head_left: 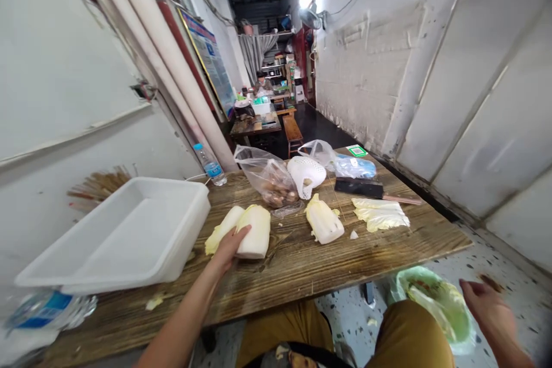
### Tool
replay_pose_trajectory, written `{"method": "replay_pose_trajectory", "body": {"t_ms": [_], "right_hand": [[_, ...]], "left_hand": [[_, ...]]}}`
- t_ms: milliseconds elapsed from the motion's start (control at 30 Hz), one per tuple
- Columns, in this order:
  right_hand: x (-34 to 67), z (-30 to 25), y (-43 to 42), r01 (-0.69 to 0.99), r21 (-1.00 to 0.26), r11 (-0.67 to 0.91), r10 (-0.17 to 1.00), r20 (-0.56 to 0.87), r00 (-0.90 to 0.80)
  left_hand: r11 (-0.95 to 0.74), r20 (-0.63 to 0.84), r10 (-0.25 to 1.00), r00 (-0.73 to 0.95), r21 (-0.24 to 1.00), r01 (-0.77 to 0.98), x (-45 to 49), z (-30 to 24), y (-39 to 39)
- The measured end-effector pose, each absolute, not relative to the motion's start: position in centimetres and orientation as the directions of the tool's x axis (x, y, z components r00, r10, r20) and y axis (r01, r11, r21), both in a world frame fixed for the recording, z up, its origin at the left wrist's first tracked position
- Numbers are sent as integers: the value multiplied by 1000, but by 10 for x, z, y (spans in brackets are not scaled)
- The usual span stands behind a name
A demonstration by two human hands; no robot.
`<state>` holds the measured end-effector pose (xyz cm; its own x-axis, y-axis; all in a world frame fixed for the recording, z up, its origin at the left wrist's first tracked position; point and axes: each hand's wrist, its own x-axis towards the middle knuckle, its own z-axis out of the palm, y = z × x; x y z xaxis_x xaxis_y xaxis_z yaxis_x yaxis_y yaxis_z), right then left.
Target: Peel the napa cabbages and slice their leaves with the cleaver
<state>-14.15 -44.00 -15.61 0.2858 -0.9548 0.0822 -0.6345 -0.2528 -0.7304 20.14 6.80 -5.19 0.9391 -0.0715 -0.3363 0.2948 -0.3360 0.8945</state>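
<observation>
My left hand [230,246] grips the side of a pale, trimmed napa cabbage [256,233] on the wooden table [297,276]. Another cabbage [227,225] lies against its left side, and part of my fingers is hidden between them. A third cabbage [323,219] rests apart, near the table's middle. My right hand [489,305] is low at the right, past the table edge, beside a green-lined bin [468,330] with leaves in it. That hand is blurred, and its finger positions are unclear. Loose cabbage leaves [380,214] lie flat at the table's right.
A white plastic tub [168,224] stands at the left, with bottles [211,167] beyond and before it. Along the back are a bag of brown items [276,187], white foam netting [307,173] and a dark-bladed cleaver [359,187]. A bench [292,128] is behind.
</observation>
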Motion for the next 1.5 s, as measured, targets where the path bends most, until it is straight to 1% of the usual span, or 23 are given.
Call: {"method": "replay_pose_trajectory", "body": {"t_ms": [33,67,133,200,233,300,367,433,533,600,667,767,833,867,900,967,1033,1067,1133,1267,1333,1400,1500], "right_hand": [[-131,-146,-429,-704,-661,-259,-958,84,274],[-119,-135,-413,-693,-658,-293,-951,127,281],[-89,-114,-375,-563,-700,-439,-872,180,456],[-55,-99,-335,-419,-698,-580,-739,235,631],[-37,-95,-317,-337,-684,-647,-665,289,689],[1,-94,-290,-205,-634,-746,-527,372,764],[39,-95,-272,-152,-592,-791,-442,384,811],[71,-94,-262,-196,-567,-800,-413,284,865],[102,-80,-254,-298,-508,-808,-380,63,923],[112,-69,-253,-357,-457,-815,-376,-52,925],[115,-60,-254,-423,-442,-791,-414,-123,902],[112,-56,-256,-470,-568,-675,-489,-132,862],[106,-56,-249,-482,-705,-520,-533,-173,828],[104,-56,-243,-490,-768,-412,-528,-236,815],[102,-57,-234,-500,-818,-283,-500,-319,805],[102,-57,-208,-503,-864,-20,-378,-460,804],[106,-59,-178,-479,-867,136,-288,-497,819],[109,-61,-163,-461,-874,155,-281,-486,827],[117,-66,-136,-425,-896,124,-322,-442,838],[132,-79,-101,-282,-959,-37,-420,-241,875],[141,-84,-92,-176,-980,-95,-416,-122,901],[154,-85,-86,-75,-991,-115,-382,-26,924],[178,-78,-83,-34,-968,-250,-283,39,958]], "left_hand": [[-468,-282,-33,959,852,234,206,-52,67],[-593,-216,-8,976,787,170,210,-51,65],[-773,-124,7,992,629,84,213,-48,60],[-850,-124,-42,991,526,30,211,-41,54],[-871,-135,-94,986,491,-15,208,-38,50],[-897,-121,-165,979,430,-99,201,-31,45],[-920,-72,-174,982,368,-136,193,-25,43],[-933,2,-184,983,315,-175,187,-22,46],[-935,106,-209,972,271,-230,185,-21,61],[-953,122,-157,980,241,-183,191,-22,75],[-971,76,-81,994,219,-96,203,-25,89],[-965,-46,-57,997,257,-43,220,-32,104],[-953,-75,-87,993,296,-61,227,-37,111],[-947,-70,-102,992,311,-76,229,-38,114],[-941,-57,-115,992,327,-91,231,-40,116],[-920,-28,-122,992,378,-103,235,-42,121],[-887,-12,-123,992,450,-105,240,-43,125],[-868,-12,-126,992,485,-105,243,-43,127],[-836,-25,-147,989,538,-111,248,-44,130],[-775,-11,-165,986,620,-123,248,-50,133],[-754,15,-93,996,652,-80,243,-56,133],[-753,23,36,999,658,12,240,-62,132],[-774,54,217,975,618,138,242,-67,129]]}}
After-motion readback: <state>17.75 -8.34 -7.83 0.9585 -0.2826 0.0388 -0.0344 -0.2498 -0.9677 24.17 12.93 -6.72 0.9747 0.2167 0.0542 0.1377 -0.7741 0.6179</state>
